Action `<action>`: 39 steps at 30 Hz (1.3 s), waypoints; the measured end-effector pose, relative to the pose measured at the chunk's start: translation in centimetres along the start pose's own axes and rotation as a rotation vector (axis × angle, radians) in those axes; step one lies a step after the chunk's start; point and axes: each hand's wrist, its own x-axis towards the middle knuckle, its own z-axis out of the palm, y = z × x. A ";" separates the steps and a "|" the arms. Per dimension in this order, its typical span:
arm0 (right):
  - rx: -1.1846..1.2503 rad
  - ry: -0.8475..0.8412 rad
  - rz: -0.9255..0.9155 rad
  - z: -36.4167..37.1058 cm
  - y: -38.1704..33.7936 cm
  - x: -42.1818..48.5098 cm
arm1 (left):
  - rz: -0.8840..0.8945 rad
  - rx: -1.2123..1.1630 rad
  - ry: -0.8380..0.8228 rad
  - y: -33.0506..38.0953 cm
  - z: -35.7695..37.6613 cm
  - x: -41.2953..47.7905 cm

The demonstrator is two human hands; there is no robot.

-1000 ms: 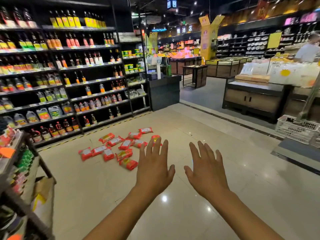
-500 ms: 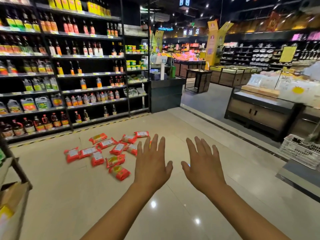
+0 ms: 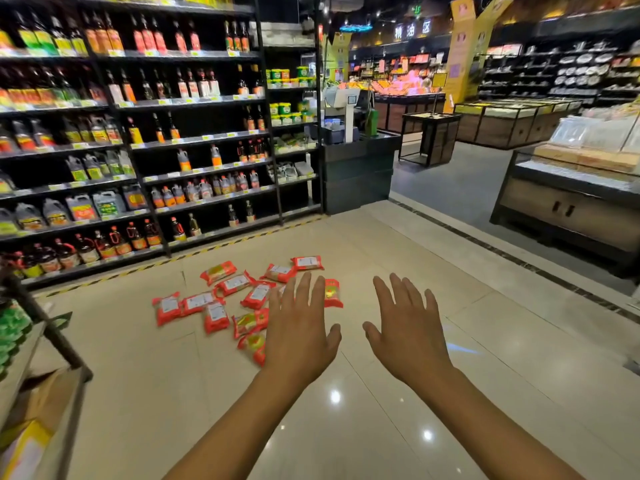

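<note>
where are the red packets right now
In the head view the red packets lie scattered on the tiled floor, left of centre, in front of the bottle shelves and partly behind the left hand.

The packets (image 3: 235,284) are red with white labels, a few printed yellow and green. The floor (image 3: 173,393) is glossy cream tile. The tape (image 3: 152,266) is striped yellow and black. The shelves (image 3: 214,123) are black, the pillar (image 3: 464,46) yellow.
</note>
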 end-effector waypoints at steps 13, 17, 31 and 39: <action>0.065 0.009 -0.107 3.8 6.7 24.4 | -0.108 0.064 0.022 0.5 4.4 22.1; 0.070 -0.036 -0.129 5.4 7.3 29.5 | -0.143 0.080 -0.004 -0.6 6.2 25.9; 0.041 -0.067 -0.184 11.9 5.2 50.4 | -0.217 0.040 -0.034 -8.6 14.3 45.1; 0.002 -0.110 -0.135 14.9 3.4 63.7 | -0.196 0.007 -0.078 -14.0 17.8 58.6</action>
